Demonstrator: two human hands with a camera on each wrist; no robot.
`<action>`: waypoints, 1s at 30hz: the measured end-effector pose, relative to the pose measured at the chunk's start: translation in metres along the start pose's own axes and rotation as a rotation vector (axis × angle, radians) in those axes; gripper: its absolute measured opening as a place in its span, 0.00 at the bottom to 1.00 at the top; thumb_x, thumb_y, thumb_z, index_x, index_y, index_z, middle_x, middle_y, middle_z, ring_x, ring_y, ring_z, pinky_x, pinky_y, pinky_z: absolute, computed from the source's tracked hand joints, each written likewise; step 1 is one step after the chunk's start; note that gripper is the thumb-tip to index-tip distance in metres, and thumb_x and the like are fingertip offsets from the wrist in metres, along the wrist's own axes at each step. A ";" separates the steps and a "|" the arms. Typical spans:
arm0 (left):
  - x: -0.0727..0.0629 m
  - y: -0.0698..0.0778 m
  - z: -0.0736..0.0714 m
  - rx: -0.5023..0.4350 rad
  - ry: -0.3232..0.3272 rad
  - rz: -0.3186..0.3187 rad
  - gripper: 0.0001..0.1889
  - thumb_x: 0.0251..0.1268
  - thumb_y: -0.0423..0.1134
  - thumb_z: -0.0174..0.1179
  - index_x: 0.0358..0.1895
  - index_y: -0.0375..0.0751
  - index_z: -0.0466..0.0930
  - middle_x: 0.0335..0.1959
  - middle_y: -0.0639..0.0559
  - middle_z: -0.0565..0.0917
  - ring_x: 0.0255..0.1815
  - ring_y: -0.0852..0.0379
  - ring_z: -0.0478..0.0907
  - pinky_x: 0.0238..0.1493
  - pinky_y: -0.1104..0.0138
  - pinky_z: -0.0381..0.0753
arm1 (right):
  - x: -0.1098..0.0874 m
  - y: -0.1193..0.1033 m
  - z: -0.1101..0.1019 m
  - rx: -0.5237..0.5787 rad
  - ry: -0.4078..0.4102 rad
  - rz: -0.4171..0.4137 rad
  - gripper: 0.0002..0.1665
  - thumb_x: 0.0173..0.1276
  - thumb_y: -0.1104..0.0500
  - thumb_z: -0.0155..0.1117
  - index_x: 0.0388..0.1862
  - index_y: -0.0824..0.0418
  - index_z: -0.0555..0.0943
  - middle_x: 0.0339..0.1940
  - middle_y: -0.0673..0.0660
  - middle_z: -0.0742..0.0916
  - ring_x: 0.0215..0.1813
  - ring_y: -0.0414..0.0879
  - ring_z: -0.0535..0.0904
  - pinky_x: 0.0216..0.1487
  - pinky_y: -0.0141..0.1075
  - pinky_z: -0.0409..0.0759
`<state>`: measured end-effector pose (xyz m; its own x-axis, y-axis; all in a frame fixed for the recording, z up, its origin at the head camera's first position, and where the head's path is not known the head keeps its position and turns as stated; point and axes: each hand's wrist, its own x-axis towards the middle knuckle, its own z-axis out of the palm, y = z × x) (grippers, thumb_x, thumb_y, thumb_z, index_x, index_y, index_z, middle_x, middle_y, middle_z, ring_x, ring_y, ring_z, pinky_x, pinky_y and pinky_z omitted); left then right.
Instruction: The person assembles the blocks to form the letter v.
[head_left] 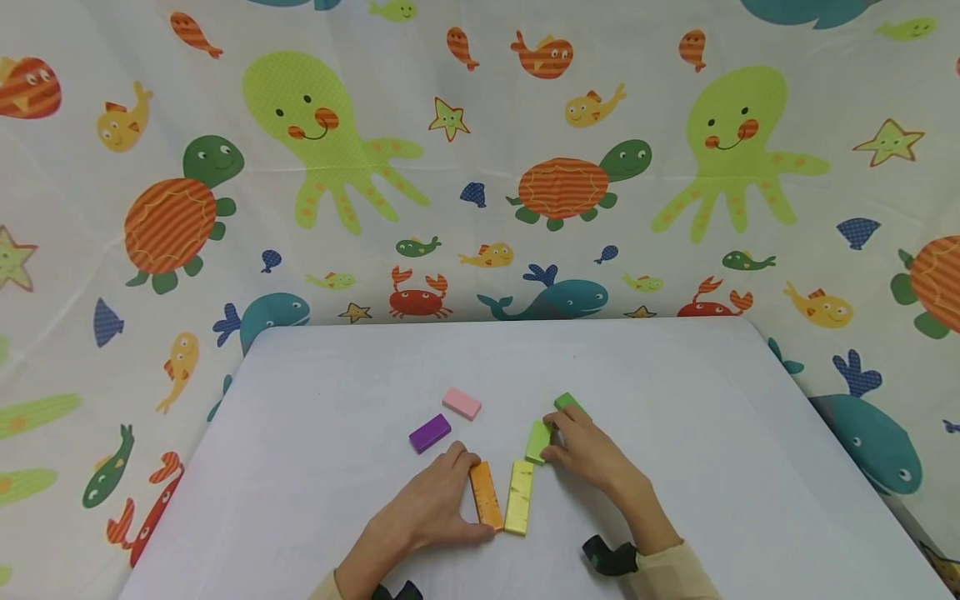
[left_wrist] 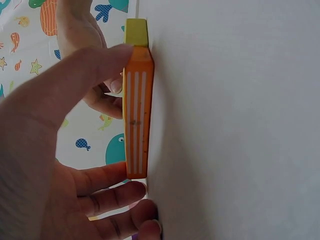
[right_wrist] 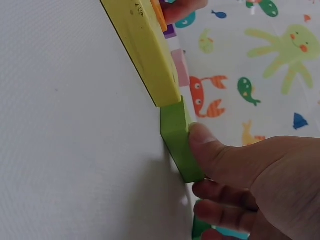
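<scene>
On the white table, my left hand (head_left: 427, 507) holds a long orange block (head_left: 486, 496) by its two ends, thumb at the near end and fingertips at the far one. White stripes mark the side of this orange block (left_wrist: 137, 120) in the left wrist view. Just right of it lies a long yellow block (head_left: 518, 498). My right hand (head_left: 596, 457) pinches a light green block (head_left: 536, 442) between thumb and fingers; its near end meets the yellow block's far end. A darker green block (head_left: 570, 403) lies beyond the right fingers, partly hidden by them.
Left of the middle lie a purple block (head_left: 430, 433) and, farther back, a pink block (head_left: 461, 403). A cloth printed with sea animals (head_left: 465, 225) hangs behind the table (head_left: 315, 400). A black wrist device (head_left: 609, 557) sits at the right sleeve.
</scene>
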<state>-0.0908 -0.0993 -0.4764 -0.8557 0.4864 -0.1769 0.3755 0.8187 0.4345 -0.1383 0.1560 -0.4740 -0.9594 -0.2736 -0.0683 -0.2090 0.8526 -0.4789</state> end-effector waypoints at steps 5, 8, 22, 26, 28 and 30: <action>0.000 0.000 0.000 0.005 0.003 0.002 0.48 0.45 0.72 0.68 0.65 0.43 0.70 0.53 0.55 0.72 0.48 0.62 0.70 0.60 0.62 0.80 | 0.002 0.000 0.004 -0.006 0.010 -0.021 0.28 0.62 0.55 0.74 0.60 0.63 0.79 0.54 0.55 0.79 0.57 0.46 0.77 0.63 0.44 0.79; 0.000 -0.001 0.001 0.005 0.003 0.002 0.48 0.45 0.72 0.68 0.65 0.43 0.70 0.53 0.55 0.72 0.48 0.62 0.70 0.60 0.62 0.80 | 0.002 0.000 0.005 -0.013 0.012 -0.030 0.29 0.62 0.55 0.74 0.60 0.62 0.79 0.53 0.54 0.79 0.57 0.46 0.76 0.63 0.44 0.78; 0.000 -0.001 0.001 0.005 0.012 0.009 0.48 0.44 0.72 0.69 0.64 0.43 0.71 0.52 0.55 0.72 0.47 0.62 0.70 0.59 0.62 0.80 | 0.002 -0.004 0.007 0.013 0.019 -0.098 0.29 0.63 0.55 0.72 0.62 0.63 0.78 0.54 0.54 0.81 0.57 0.46 0.78 0.62 0.43 0.79; 0.000 -0.001 0.001 0.002 0.013 0.010 0.48 0.44 0.72 0.69 0.64 0.43 0.71 0.52 0.55 0.72 0.46 0.62 0.70 0.59 0.63 0.81 | 0.001 -0.003 0.007 0.000 0.023 -0.136 0.28 0.64 0.56 0.72 0.61 0.64 0.78 0.54 0.55 0.81 0.57 0.47 0.78 0.61 0.44 0.79; 0.000 -0.001 0.001 0.003 0.015 0.012 0.48 0.44 0.72 0.69 0.64 0.43 0.71 0.52 0.55 0.72 0.46 0.63 0.70 0.59 0.63 0.81 | 0.001 -0.003 0.007 -0.009 0.024 -0.149 0.29 0.64 0.56 0.72 0.62 0.64 0.78 0.54 0.55 0.81 0.58 0.48 0.79 0.61 0.44 0.79; 0.000 -0.001 0.001 0.006 0.017 0.014 0.48 0.44 0.72 0.69 0.64 0.43 0.71 0.51 0.55 0.72 0.46 0.63 0.70 0.58 0.63 0.81 | 0.001 -0.002 0.008 -0.014 0.026 -0.159 0.29 0.64 0.56 0.72 0.62 0.63 0.78 0.54 0.55 0.81 0.58 0.48 0.79 0.62 0.44 0.79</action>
<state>-0.0912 -0.0998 -0.4780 -0.8564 0.4923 -0.1559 0.3894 0.8139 0.4312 -0.1371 0.1502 -0.4798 -0.9187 -0.3939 0.0299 -0.3607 0.8057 -0.4699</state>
